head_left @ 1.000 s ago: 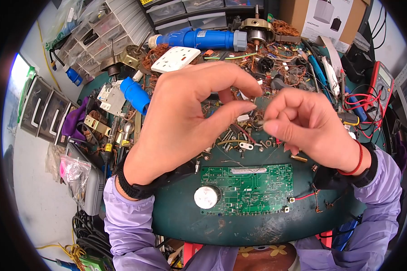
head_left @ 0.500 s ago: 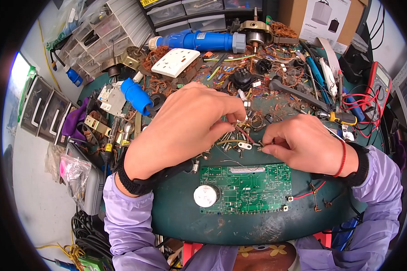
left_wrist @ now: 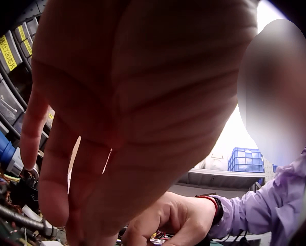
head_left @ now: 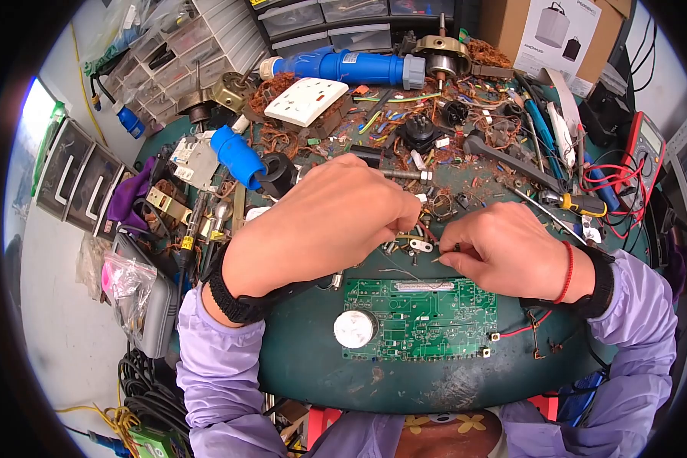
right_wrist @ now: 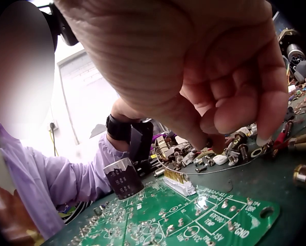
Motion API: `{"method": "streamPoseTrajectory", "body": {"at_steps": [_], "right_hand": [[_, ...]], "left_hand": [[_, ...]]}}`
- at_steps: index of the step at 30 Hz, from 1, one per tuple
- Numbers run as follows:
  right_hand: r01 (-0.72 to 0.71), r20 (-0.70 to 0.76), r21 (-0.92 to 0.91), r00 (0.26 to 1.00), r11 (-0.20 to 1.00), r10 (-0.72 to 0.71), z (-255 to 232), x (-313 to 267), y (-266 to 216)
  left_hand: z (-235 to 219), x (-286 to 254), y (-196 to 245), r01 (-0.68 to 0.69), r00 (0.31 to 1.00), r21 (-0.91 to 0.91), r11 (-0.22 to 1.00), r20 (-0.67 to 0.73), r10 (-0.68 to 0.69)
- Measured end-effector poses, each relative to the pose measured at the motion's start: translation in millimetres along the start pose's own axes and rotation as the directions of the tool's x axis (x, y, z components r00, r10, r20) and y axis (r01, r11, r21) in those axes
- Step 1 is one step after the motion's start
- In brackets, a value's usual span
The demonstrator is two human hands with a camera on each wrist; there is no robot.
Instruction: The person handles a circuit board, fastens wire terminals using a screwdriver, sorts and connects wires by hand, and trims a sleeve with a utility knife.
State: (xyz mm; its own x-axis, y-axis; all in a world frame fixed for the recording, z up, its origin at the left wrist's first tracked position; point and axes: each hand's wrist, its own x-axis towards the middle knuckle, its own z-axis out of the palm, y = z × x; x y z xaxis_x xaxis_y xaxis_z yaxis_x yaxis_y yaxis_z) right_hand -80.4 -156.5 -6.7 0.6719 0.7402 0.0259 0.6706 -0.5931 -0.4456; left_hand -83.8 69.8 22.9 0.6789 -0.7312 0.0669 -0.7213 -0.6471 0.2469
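My left hand (head_left: 332, 217) hangs palm-down over the small metal parts, thumb and index finger pointing down at them; their tips are hidden. In the left wrist view its other fingers (left_wrist: 55, 179) hang fairly straight. My right hand (head_left: 504, 248) pinches a small metal piece (head_left: 436, 259) between thumb and index finger, low over the right end of the pile. Between the hands lies a white two-holed clip (head_left: 420, 246). Nearer me, the green circuit board (head_left: 435, 320) lies flat, with a large round capacitor (head_left: 355, 329) standing at its left.
Behind the hands are a threaded bolt (head_left: 404, 174), a white socket plate (head_left: 305, 101) and a blue plug (head_left: 351, 67). To the right lie a yellow-handled screwdriver (head_left: 584, 204) and a red multimeter (head_left: 645, 153). A red wire (head_left: 530, 327) runs beside the board.
Both hands have come down from above the pile to just over the small parts. The left thumb and index finger, spread apart earlier, now point downward. The circuit board stays in place.
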Motion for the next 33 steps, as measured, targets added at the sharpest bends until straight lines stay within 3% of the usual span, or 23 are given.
{"method": "streamPoseTrajectory", "body": {"at_steps": [17,26,28,33], "right_hand": [[-0.034,-0.007,-0.013,0.999,0.999,0.034,-1.8,-0.5,-3.0],[-0.044,0.061,-0.065,0.997,0.997,0.048,-0.8,3.0,-6.3],[0.024,-0.035,-0.021,0.999,0.999,-0.025,5.3,4.6,-3.4],[0.095,-0.067,-0.041,0.993,0.995,-0.098,14.3,16.1,-3.9]], "left_hand": [[-0.1,1.3,2.8,-0.016,1.000,-0.013,1.000,-0.009,0.016],[-0.7,0.4,2.0,-0.020,1.000,-0.006,1.000,-0.019,0.020],[-0.6,0.4,1.8,-0.031,0.999,-0.011,0.999,-0.039,0.030],[0.0,0.2,1.8,-0.039,0.997,-0.016,0.999,-0.070,0.038]]}}
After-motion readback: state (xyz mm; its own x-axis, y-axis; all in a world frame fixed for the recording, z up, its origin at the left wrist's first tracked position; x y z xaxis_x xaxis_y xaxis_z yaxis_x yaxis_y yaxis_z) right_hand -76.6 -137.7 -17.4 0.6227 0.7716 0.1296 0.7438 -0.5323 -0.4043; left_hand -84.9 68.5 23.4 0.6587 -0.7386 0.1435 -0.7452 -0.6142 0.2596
